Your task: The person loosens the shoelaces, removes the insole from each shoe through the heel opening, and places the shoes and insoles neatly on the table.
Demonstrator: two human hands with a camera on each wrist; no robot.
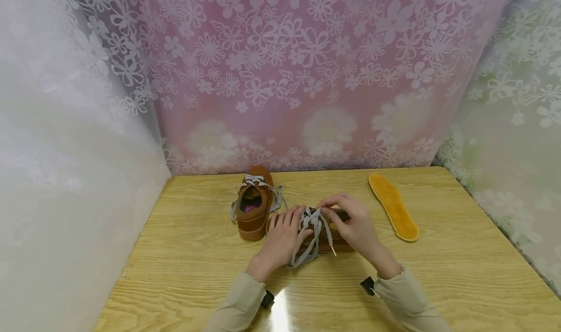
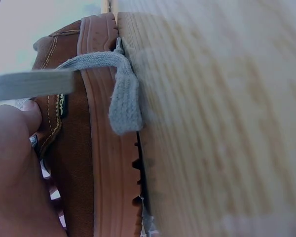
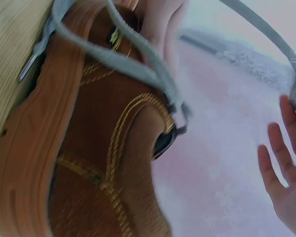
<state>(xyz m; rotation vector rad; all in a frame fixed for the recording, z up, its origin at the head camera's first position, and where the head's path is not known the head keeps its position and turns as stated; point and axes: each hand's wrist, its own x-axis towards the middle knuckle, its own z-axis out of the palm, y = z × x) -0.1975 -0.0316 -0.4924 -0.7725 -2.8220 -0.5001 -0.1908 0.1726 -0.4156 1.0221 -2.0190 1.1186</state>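
Note:
A brown shoe (image 1: 345, 243) with a stitched side and ridged sole sits on the table, toe to the left. Across its front lies my left hand (image 1: 284, 234), gripping it, the thumb (image 2: 31, 117) against its side in the left wrist view. Over the tongue, my right hand (image 1: 357, 225) pinches a grey shoelace (image 1: 312, 220) between thumb and forefinger. That hand's other fingers (image 3: 281, 148) spread loosely in the right wrist view, where the lace (image 3: 271, 34) runs up to the pinch. Other lace lengths droop over the shoe's near side.
A matching brown shoe (image 1: 254, 220) with grey laces stands behind and left, toe away, pink showing inside. At the right lies a yellow-orange insole (image 1: 393, 206). Flowered curtains (image 1: 298, 79) close off the back and both sides of the wooden table (image 1: 184, 268).

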